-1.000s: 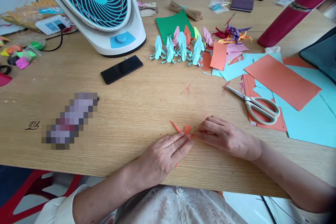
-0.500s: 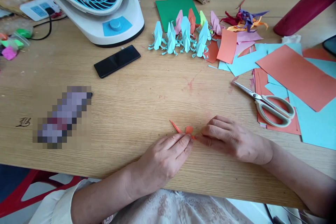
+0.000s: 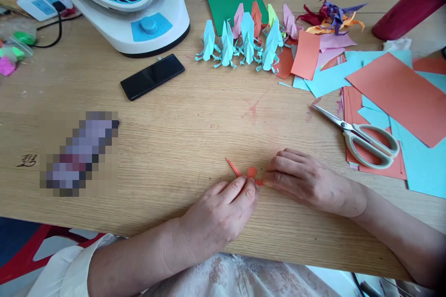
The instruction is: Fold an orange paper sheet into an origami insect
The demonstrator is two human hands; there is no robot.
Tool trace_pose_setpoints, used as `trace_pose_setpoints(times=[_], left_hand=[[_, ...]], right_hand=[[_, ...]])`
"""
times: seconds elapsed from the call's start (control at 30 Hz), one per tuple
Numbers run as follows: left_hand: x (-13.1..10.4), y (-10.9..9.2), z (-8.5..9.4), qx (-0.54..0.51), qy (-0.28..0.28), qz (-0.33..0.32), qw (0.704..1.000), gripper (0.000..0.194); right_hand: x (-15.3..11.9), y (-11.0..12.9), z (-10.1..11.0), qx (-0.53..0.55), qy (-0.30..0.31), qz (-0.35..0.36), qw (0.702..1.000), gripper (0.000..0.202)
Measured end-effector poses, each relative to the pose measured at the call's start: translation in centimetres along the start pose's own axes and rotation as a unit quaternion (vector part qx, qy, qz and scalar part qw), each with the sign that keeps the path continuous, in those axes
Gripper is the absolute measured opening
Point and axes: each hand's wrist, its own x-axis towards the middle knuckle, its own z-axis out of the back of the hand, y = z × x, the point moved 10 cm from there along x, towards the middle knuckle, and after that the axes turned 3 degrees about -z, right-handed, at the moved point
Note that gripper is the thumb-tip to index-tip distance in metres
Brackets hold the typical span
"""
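Note:
Between my hands, close above the table, is a small orange folded paper piece [image 3: 251, 172]. One thin pointed strip of it sticks out to the upper left, and a rounded flap stands up in the middle. My left hand [image 3: 226, 209] pinches its body between thumb and fingertips, covering much of it. At its right end my right hand [image 3: 306, 181] has closed fingertips on a short narrow strip. Past my right hand lie white-handled scissors [image 3: 365, 141], their blades pointing to the upper left, partly over orange paper.
Folded paper figures [image 3: 247, 39] stand in rows at the back, by a green sheet [image 3: 226, 2]. Orange and blue paper [image 3: 400, 97] is spread at the right, near a dark red cylinder [image 3: 411, 4]. A black phone [image 3: 152, 77] lies before a fan [image 3: 149, 32]; a blurred object [image 3: 81, 153] is left.
The view has shifted slightly. My right hand has drawn a little to the right, so more of the orange strip shows between my hands. Both hands still grip the paper.

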Motion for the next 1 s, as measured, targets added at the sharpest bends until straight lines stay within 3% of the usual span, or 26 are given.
trace_pose_setpoints(times=[0.37, 0.73, 1.0], left_hand=[[-0.4, 0.1, 0.0, -0.024, -0.003, -0.009, 1.000, 0.038], [-0.5, 0.0, -0.3, -0.028, -0.013, -0.009, 0.999, 0.035], [-0.6, 0.2, 0.1, -0.032, -0.031, -0.011, 0.999, 0.037]], right_hand=[[0.7, -2.2, -0.2, 0.155, 0.014, -0.086, 0.984, 0.016], [1.5, -3.1, -0.9, 0.132, 0.003, -0.245, 0.961, 0.012], [1.4, -3.3, -1.2, 0.103, -0.003, -0.281, 0.954, 0.014]])
